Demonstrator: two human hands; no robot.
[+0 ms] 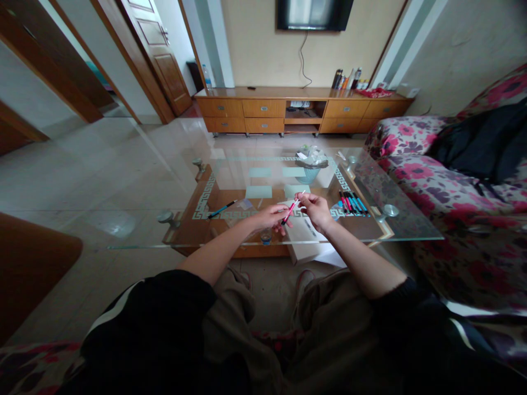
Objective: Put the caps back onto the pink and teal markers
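Both my hands meet over a glass coffee table (135,219). My left hand (269,215) grips the lower end of a pink pen (291,209). My right hand (315,208) pinches the pen's upper white tip. White paper (307,244) lies under my hands. A blue pen (221,209) rests on the glass to the left. Several coloured pens (352,203) lie in a row to the right.
A mesh basket with crumpled paper (310,163) stands at the table's far side. A floral sofa (444,181) with a dark garment runs along the right. A wooden cabinet (302,109) stands by the far wall. A small jar (265,237) sits near my left hand.
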